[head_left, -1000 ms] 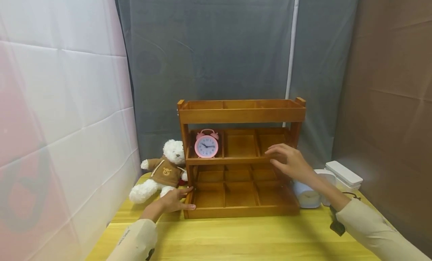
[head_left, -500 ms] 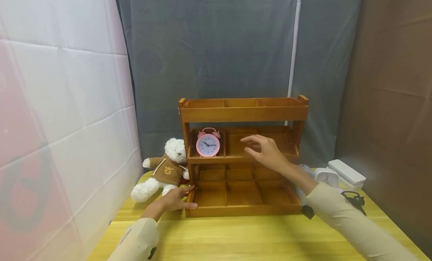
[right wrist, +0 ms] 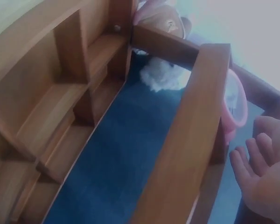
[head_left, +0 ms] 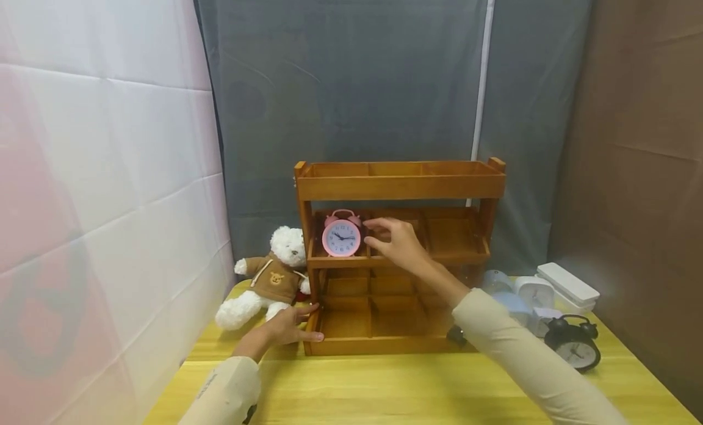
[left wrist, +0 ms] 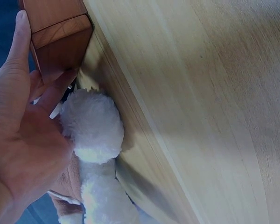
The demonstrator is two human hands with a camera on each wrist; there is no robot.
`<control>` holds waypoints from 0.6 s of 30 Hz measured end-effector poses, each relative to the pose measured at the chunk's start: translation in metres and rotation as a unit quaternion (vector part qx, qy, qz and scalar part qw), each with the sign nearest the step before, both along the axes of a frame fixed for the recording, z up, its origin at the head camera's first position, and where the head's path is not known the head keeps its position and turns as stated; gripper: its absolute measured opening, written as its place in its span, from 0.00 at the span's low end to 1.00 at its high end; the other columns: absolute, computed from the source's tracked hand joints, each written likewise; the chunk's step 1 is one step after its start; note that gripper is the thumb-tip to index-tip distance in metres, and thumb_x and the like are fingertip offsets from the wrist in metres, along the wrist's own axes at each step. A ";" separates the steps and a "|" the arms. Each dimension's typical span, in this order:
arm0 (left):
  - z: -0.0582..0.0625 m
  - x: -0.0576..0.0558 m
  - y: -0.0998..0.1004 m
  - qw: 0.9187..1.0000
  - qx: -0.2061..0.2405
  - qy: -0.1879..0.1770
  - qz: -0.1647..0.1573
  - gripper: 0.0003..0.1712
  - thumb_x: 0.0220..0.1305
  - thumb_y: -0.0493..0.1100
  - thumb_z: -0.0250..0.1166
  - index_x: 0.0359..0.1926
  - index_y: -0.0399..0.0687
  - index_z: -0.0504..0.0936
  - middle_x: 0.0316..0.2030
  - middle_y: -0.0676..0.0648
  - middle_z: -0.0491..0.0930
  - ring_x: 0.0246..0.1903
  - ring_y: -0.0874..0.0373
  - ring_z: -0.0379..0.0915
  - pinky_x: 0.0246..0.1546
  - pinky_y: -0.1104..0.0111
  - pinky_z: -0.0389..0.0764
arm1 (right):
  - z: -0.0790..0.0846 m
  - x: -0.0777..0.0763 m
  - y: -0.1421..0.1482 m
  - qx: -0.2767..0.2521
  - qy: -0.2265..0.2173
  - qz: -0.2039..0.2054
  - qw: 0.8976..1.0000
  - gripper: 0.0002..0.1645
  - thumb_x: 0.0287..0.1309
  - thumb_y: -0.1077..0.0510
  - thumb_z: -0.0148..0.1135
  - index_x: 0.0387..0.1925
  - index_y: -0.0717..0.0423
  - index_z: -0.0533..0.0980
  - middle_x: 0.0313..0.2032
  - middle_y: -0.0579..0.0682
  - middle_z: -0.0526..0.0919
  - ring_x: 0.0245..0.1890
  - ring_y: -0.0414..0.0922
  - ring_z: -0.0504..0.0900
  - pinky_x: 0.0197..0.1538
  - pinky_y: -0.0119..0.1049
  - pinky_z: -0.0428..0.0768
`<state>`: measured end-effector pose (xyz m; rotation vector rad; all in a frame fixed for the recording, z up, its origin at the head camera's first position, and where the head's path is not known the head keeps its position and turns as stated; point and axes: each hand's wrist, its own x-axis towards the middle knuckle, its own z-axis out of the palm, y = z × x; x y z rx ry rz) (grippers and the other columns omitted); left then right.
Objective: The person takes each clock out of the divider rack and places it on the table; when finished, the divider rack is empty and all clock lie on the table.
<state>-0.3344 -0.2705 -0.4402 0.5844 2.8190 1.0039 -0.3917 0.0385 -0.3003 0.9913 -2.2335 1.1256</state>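
Note:
A brown wooden shelf rack (head_left: 401,188) stands on the table, its tiers divided into compartments. In the left compartment of its middle tier stands a pink twin-bell alarm clock (head_left: 342,237). My right hand (head_left: 400,245) is just right of the clock, thumb and fingers apart and pointing at it; in the right wrist view a gap shows between the fingers and the clock's pink rim (right wrist: 235,105). My left hand (head_left: 285,327) grips the rack's lower left corner, thumb on the front and fingers at the side. Beside it sits a white teddy bear (head_left: 277,278) in a brown hoodie.
Right of the rack are a black twin-bell alarm clock (head_left: 573,345), a white clock (head_left: 534,292), a long white case (head_left: 568,283) and pale blue items (head_left: 513,306) partly behind my right sleeve. Cloth walls close in the table (head_left: 384,388) at the left, back and right.
My right hand has moved left across the middle tier, from the right compartment to beside the pink clock. The black clock has come into sight from behind the sleeve. My left hand stays put.

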 end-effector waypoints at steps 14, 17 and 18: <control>0.002 0.002 0.002 1.000 -0.011 -0.002 0.013 0.51 0.58 0.53 0.80 0.75 0.36 0.68 0.63 0.25 0.75 0.62 0.32 0.75 0.62 0.44 0.76 | 0.004 -0.022 -0.040 0.028 -0.045 -0.045 0.998 0.26 0.61 0.58 0.76 0.59 0.62 0.82 0.47 0.58 0.86 0.42 0.48 0.87 0.36 0.32 0.85; 0.000 0.001 0.001 1.000 -0.017 0.003 0.014 0.51 0.58 0.53 0.80 0.75 0.36 0.69 0.62 0.25 0.76 0.62 0.33 0.76 0.62 0.45 0.76 | 0.003 -0.023 -0.043 0.050 -0.036 -0.044 0.997 0.26 0.61 0.58 0.76 0.59 0.62 0.82 0.46 0.59 0.83 0.41 0.49 0.85 0.37 0.33 0.84; 0.000 0.001 0.001 1.000 -0.017 0.003 0.015 0.51 0.58 0.53 0.80 0.75 0.37 0.68 0.62 0.25 0.76 0.62 0.33 0.76 0.62 0.45 0.76 | 0.003 -0.022 -0.043 0.053 -0.033 -0.043 0.997 0.26 0.61 0.58 0.76 0.59 0.61 0.82 0.46 0.59 0.82 0.42 0.50 0.84 0.38 0.35 0.84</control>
